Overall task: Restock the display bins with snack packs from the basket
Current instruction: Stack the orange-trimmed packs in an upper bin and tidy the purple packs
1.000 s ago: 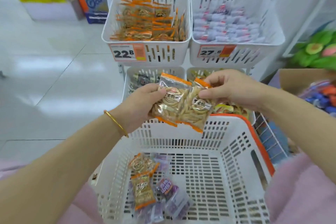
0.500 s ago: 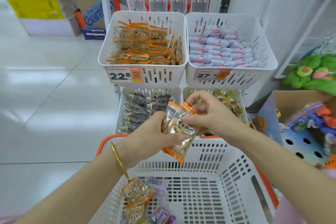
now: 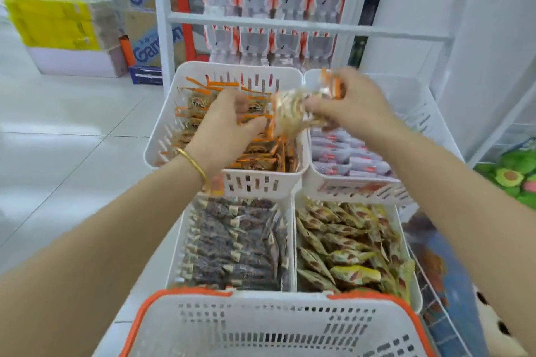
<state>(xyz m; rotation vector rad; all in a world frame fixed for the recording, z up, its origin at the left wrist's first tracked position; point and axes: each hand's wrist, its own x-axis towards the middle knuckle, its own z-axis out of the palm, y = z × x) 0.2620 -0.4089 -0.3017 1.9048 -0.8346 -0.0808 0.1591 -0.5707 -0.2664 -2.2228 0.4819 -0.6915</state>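
Above the orange-pack bin (image 3: 261,183) the right hand (image 3: 352,109) pinches the snack packs (image 3: 291,113); the left hand (image 3: 227,127), blurred, seems to grip their edge. They are not yet dropped in, and the basket (image 3: 261,327) contents are out of sight.

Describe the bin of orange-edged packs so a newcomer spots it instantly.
The white rack holds four slotted bins, two by two. It is the upper left bin, under the left hand. Only its contents are orange-edged packs.

Partial blue lettering "Gam" read on stacked cardboard boxes (image 3: 146,51), left rear. Bin price tags (image 3: 368,187) blurred, illegible.
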